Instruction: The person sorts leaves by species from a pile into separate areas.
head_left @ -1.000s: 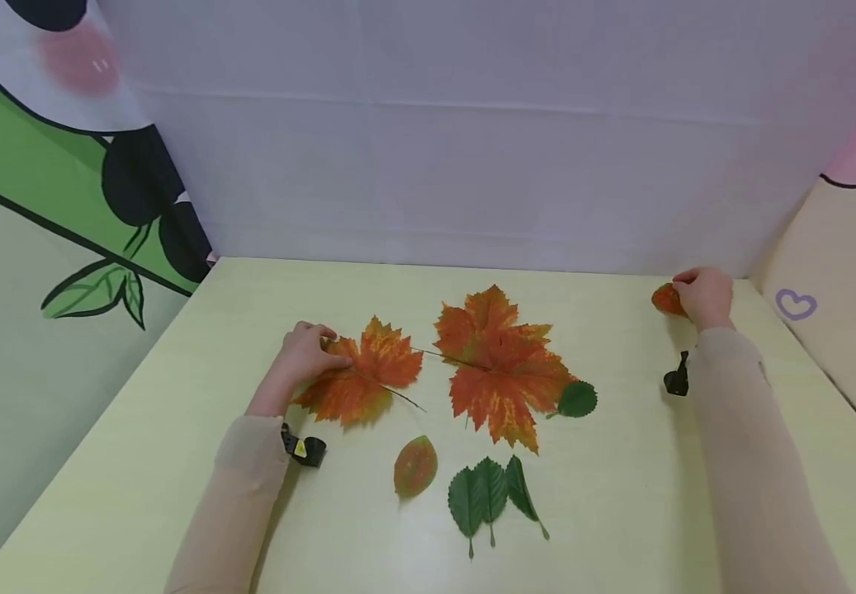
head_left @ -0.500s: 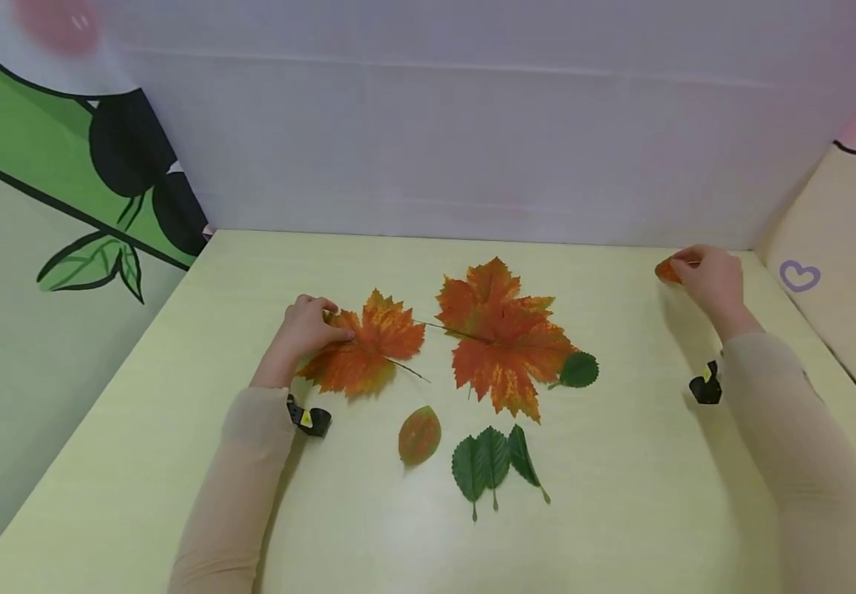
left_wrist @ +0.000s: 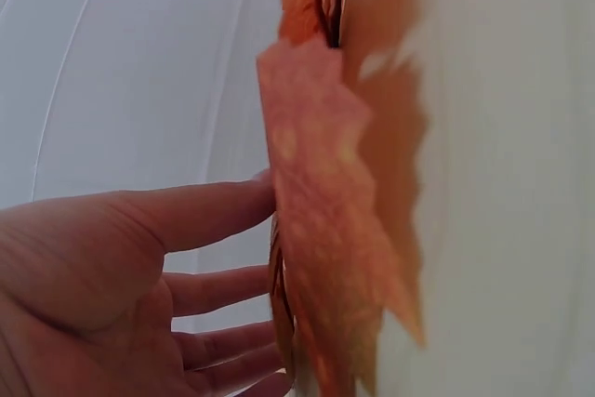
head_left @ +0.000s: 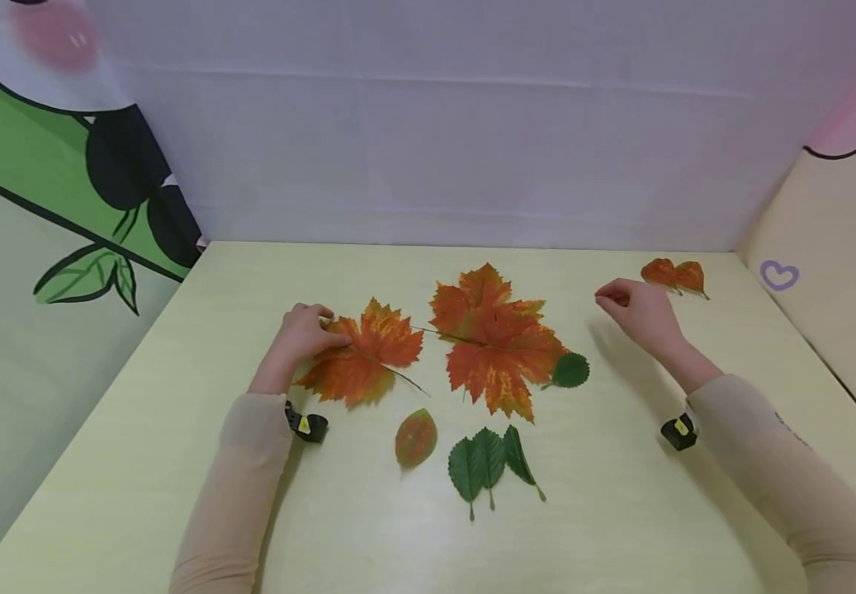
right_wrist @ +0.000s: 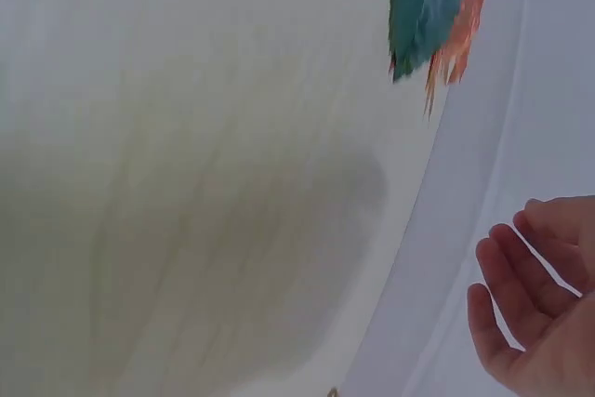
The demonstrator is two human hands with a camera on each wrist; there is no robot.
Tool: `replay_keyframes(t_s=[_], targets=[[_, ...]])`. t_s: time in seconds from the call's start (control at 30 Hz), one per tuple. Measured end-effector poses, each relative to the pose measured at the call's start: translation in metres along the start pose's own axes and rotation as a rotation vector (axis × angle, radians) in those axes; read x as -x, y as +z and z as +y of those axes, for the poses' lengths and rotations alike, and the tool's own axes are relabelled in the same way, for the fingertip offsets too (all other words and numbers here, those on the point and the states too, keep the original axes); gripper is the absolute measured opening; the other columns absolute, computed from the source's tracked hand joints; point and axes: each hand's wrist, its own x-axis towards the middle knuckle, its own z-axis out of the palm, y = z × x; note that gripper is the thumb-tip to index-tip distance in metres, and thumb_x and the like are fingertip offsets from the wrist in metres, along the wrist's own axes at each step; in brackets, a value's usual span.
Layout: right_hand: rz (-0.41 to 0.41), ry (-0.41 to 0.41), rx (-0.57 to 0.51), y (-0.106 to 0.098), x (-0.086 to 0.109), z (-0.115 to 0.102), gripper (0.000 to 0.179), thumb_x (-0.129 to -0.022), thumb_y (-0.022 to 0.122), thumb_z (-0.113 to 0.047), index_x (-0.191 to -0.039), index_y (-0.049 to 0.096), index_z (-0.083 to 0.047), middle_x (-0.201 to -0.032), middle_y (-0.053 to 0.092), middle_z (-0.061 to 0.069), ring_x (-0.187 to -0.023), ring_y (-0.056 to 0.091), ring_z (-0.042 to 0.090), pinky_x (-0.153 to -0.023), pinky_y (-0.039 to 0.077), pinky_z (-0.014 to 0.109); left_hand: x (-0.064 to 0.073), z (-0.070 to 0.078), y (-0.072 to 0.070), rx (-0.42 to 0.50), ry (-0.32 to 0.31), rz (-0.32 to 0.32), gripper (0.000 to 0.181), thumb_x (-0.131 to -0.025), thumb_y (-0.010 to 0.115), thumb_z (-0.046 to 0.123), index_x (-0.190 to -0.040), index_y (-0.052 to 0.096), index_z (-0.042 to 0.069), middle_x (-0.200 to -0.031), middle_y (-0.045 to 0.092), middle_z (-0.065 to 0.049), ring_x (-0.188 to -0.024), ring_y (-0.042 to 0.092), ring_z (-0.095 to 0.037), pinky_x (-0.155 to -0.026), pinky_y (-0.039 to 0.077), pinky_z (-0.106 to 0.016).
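My left hand (head_left: 303, 340) holds an orange maple leaf (head_left: 386, 351) by its left side, the thumb lying over it. In the left wrist view the thumb and fingers meet the maple leaf's edge, and the leaf (left_wrist: 321, 174) stands slightly off the table. My right hand (head_left: 643, 315) is above the table at the right with nothing in it; its fingers are loosely bent in the right wrist view. Just beyond it lie two small orange-red leaves (head_left: 658, 272), side by side. Larger overlapping orange maple leaves (head_left: 498, 338) lie between the hands, with a round green leaf (head_left: 570, 370) at their right edge.
Closer to me on the pale table (head_left: 591, 511) are a reddish-green oval leaf (head_left: 416, 438) and several green serrated leaves (head_left: 466, 469). A pale cloth backdrop (head_left: 428, 165) rises behind the table's far edge. Printed side panels stand left and right.
My right hand has let go of a small orange leaf at the far right, leaving two there, and has moved left. My left hand stays on the maple leaf.
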Motion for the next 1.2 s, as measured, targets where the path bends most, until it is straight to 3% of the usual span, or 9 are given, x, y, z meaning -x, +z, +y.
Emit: replay_keyframes(t_s=[0.23,0.43,0.53,0.63,0.8,0.9,1.07,1.2], targets=[[-0.110,-0.125,-0.031,0.019,0.015,-0.040,0.018,-0.089,0.059,-0.016,-0.098,0.067,-0.003,-0.091,0.068,0.011,-0.080,0.062,0.024,-0.070,0.050,0.040,0.004,0.005,-0.002,-0.069,-0.045,0.043,0.069,-0.081,0.063,0.039,-0.128,0.041,-0.008,-0.127,0.034,-0.032,-0.116,0.030,-0.046,-0.095,0.032,-0.054],[-0.172,-0.235,-0.076,0.028,0.031,-0.077,0.013,-0.085,0.063,-0.012,-0.093,0.069,-0.004,-0.085,0.068,0.006,-0.075,0.062,0.018,-0.067,0.051,0.034,0.013,0.007,-0.006,-0.130,-0.162,0.038,0.067,-0.077,0.063,0.051,-0.099,0.052,-0.011,-0.119,0.034,-0.034,-0.107,0.032,-0.045,-0.084,0.037,-0.052],[-0.208,-0.293,-0.096,0.034,0.040,-0.097,0.012,-0.084,0.065,-0.013,-0.091,0.070,-0.005,-0.082,0.068,0.002,-0.073,0.062,0.012,-0.066,0.050,0.028,0.014,0.005,-0.006,-0.124,-0.187,0.016,0.070,-0.077,0.062,0.054,-0.098,0.054,-0.012,-0.125,0.025,-0.038,-0.111,0.028,-0.048,-0.085,0.038,-0.052],[-0.241,-0.340,-0.097,0.038,0.051,-0.116,0.010,-0.083,0.065,-0.014,-0.090,0.070,-0.007,-0.082,0.067,-0.002,-0.073,0.060,0.008,-0.065,0.049,0.025,0.013,0.004,-0.005,-0.124,-0.180,0.015,0.072,-0.077,0.063,0.053,-0.101,0.053,-0.015,-0.126,0.022,-0.039,-0.113,0.026,-0.050,-0.085,0.039,-0.051],[-0.331,-0.415,-0.195,0.047,0.068,-0.146,0.009,-0.082,0.066,-0.013,-0.091,0.069,-0.010,-0.082,0.066,-0.006,-0.072,0.059,0.004,-0.066,0.049,0.020,0.009,0.002,-0.004,-0.132,-0.122,0.033,0.062,-0.079,0.063,0.048,-0.092,0.056,-0.012,-0.118,0.031,-0.037,-0.105,0.032,-0.048,-0.081,0.039,-0.049],[-0.410,-0.436,-0.244,0.053,0.077,-0.163,0.010,-0.083,0.066,-0.015,-0.091,0.070,-0.011,-0.081,0.066,-0.008,-0.072,0.058,0.002,-0.066,0.049,0.019,0.007,0.001,-0.002,-0.110,-0.105,0.047,0.059,-0.080,0.064,0.044,-0.096,0.054,-0.012,-0.115,0.034,-0.035,-0.099,0.035,-0.045,-0.079,0.038,-0.048],[-0.493,-0.473,-0.172,0.068,0.084,-0.185,0.011,-0.085,0.064,-0.023,-0.091,0.071,-0.016,-0.081,0.064,-0.013,-0.069,0.054,0.000,-0.063,0.046,0.018,0.006,-0.001,-0.001,-0.050,-0.098,0.044,0.070,-0.080,0.065,0.041,-0.119,0.044,-0.014,-0.121,0.031,-0.034,-0.107,0.034,-0.048,-0.088,0.036,-0.052],[-0.540,-0.474,-0.101,0.081,0.086,-0.198,0.014,-0.085,0.063,-0.032,-0.091,0.071,-0.023,-0.081,0.063,-0.016,-0.067,0.052,-0.002,-0.059,0.042,0.015,0.006,-0.003,0.000,-0.032,-0.088,0.033,0.073,-0.080,0.065,0.040,-0.123,0.039,-0.013,-0.123,0.030,-0.034,-0.111,0.031,-0.048,-0.093,0.034,-0.053]])
